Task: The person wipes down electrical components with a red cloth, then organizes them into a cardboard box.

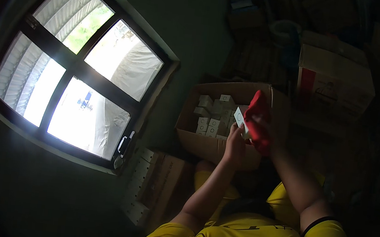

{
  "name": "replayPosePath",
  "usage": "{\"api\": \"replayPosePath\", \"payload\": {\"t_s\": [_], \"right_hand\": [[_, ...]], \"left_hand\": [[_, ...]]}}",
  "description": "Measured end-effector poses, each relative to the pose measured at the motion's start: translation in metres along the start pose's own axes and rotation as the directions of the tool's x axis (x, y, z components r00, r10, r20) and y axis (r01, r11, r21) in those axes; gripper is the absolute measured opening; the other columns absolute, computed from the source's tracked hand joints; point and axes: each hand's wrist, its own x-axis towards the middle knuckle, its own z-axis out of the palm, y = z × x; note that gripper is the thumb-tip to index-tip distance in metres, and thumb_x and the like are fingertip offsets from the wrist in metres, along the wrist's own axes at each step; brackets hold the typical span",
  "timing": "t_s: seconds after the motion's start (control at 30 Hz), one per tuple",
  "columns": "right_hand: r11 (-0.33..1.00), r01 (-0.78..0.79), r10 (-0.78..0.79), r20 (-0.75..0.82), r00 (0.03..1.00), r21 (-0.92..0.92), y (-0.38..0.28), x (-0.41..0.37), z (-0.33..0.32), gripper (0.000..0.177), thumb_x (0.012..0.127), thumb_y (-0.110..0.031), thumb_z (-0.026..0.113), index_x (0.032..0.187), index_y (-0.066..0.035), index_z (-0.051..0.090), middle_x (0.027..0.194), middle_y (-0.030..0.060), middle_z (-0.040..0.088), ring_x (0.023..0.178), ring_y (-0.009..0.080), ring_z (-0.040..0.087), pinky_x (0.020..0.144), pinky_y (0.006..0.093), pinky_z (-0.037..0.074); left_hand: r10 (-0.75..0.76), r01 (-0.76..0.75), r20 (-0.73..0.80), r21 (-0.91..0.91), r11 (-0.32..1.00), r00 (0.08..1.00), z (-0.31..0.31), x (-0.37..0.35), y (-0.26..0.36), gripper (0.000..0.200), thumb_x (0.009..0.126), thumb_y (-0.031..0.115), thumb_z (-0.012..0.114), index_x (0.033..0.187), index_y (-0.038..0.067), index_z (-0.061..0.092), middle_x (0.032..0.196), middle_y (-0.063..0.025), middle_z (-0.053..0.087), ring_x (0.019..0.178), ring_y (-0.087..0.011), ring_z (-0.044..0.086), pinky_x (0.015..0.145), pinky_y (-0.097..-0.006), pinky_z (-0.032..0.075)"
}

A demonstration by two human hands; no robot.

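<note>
Over an open cardboard box (220,153), my left hand (236,140) holds a small white box (239,117) with a round mark on its face. A red cloth (258,119) is bunched against the right side of that white box. My right hand (270,138) is at the cloth, mostly covered by it and blurred, its fingers wrapped in or round the red fabric. Inside the cardboard box stand several similar small white boxes (214,124), stacked in groups.
A four-pane window (71,64) is in the wall at the left. Beside my left arm is another carton (166,181) with white boxes (139,185) along it. A larger closed carton (337,81) stands at the back right, near a round container (285,28).
</note>
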Motion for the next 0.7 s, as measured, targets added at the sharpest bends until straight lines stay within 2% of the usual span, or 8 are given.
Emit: {"api": "replayPosePath", "payload": {"t_s": [0.1, 0.23, 0.27, 0.4, 0.5, 0.53, 0.67, 0.7], "right_hand": [[0.974, 0.162, -0.176, -0.083, 0.981, -0.158, -0.02, -0.007, 0.018, 0.064, 0.082, -0.015, 0.071, 0.14, -0.003, 0.044, 0.124, 0.0101, 0.057, 0.118, 0.0202, 0.056, 0.097, 0.0335, 0.048], [0.908, 0.313, -0.336, -0.039, 0.941, -0.279, -0.02, -0.016, 0.022, 0.064, 0.083, -0.013, 0.069, 0.141, -0.002, 0.043, 0.126, 0.0114, 0.057, 0.119, 0.0215, 0.056, 0.101, 0.0354, 0.046], [0.876, 0.358, -0.372, 0.019, 0.928, -0.324, -0.013, -0.012, 0.016, 0.06, 0.085, -0.012, 0.066, 0.14, -0.001, 0.045, 0.127, 0.0113, 0.057, 0.119, 0.0205, 0.056, 0.102, 0.0347, 0.044], [0.926, 0.312, -0.316, 0.016, 0.948, -0.213, -0.009, -0.014, 0.014, 0.055, 0.089, -0.015, 0.066, 0.138, -0.001, 0.047, 0.125, 0.0112, 0.059, 0.119, 0.02, 0.056, 0.102, 0.0347, 0.044], [0.903, 0.18, -0.292, -0.249, 0.923, -0.391, -0.046, -0.027, 0.02, 0.055, 0.091, -0.019, 0.067, 0.139, -0.001, 0.047, 0.124, 0.0113, 0.06, 0.118, 0.0203, 0.057, 0.101, 0.0343, 0.045], [0.828, 0.28, -0.437, -0.247, 0.865, -0.485, -0.035, -0.014, 0.004, 0.056, 0.093, -0.021, 0.065, 0.141, -0.001, 0.044, 0.125, 0.0127, 0.06, 0.117, 0.0214, 0.058, 0.1, 0.0336, 0.046], [0.953, 0.301, -0.285, -0.292, 0.913, 0.011, -0.03, 0.004, -0.03, 0.059, 0.096, -0.02, 0.06, 0.146, -0.002, 0.036, 0.131, 0.0123, 0.053, 0.117, 0.0212, 0.057, 0.1, 0.0335, 0.046], [0.937, 0.321, -0.349, -0.3, 0.888, -0.14, -0.025, 0.002, -0.027, 0.059, 0.096, -0.02, 0.06, 0.147, -0.002, 0.035, 0.133, 0.0123, 0.052, 0.119, 0.0215, 0.055, 0.102, 0.034, 0.045]], "left_hand": [[-0.116, 0.121, 0.038, -0.355, 0.927, 0.993, -0.002, 0.007, 0.017, 0.044, 0.096, 0.015, 0.045, 0.138, 0.002, 0.043, 0.134, -0.0129, 0.052, 0.122, -0.0232, 0.054, 0.097, -0.0365, 0.05], [-0.095, 0.152, 0.228, -0.247, 0.957, 0.969, -0.007, 0.003, 0.034, 0.052, 0.096, 0.016, 0.039, 0.146, 0.001, 0.035, 0.136, -0.0137, 0.055, 0.119, -0.0234, 0.058, 0.101, -0.0366, 0.048], [-0.06, 0.126, 0.18, -0.383, 0.915, 0.982, 0.002, 0.0, 0.032, 0.046, 0.1, 0.022, 0.04, 0.141, 0.001, 0.041, 0.131, -0.0135, 0.058, 0.113, -0.0226, 0.062, 0.096, -0.0358, 0.052], [0.001, -0.002, -0.004, -0.234, 0.972, 1.0, 0.002, -0.003, 0.009, 0.041, 0.104, 0.037, 0.046, 0.125, 0.002, 0.054, 0.118, -0.012, 0.062, 0.103, -0.0227, 0.064, 0.091, -0.0371, 0.055], [-0.237, 0.26, 0.107, -0.364, 0.894, 0.966, -0.005, 0.002, -0.006, 0.033, 0.102, 0.031, 0.05, 0.122, 0.005, 0.056, 0.111, -0.0103, 0.063, 0.099, -0.0216, 0.064, 0.088, -0.0361, 0.055], [-0.176, 0.186, 0.072, -0.182, 0.965, 0.982, 0.007, -0.012, -0.005, 0.031, 0.101, 0.029, 0.053, 0.124, 0.008, 0.056, 0.111, -0.0088, 0.063, 0.096, -0.0203, 0.064, 0.082, -0.0347, 0.055], [-0.119, 0.118, 0.092, 0.022, 0.993, 0.989, 0.043, -0.04, -0.017, 0.031, 0.102, 0.024, 0.051, 0.126, 0.005, 0.054, 0.108, -0.0042, 0.06, 0.099, -0.0116, 0.058, 0.087, -0.0282, 0.047], [-0.089, 0.089, 0.029, 0.0, 0.996, 0.996, 0.039, -0.036, -0.02, 0.03, 0.103, 0.025, 0.05, 0.124, 0.005, 0.054, 0.108, -0.0041, 0.06, 0.098, -0.0116, 0.058, 0.086, -0.0279, 0.047]]}}
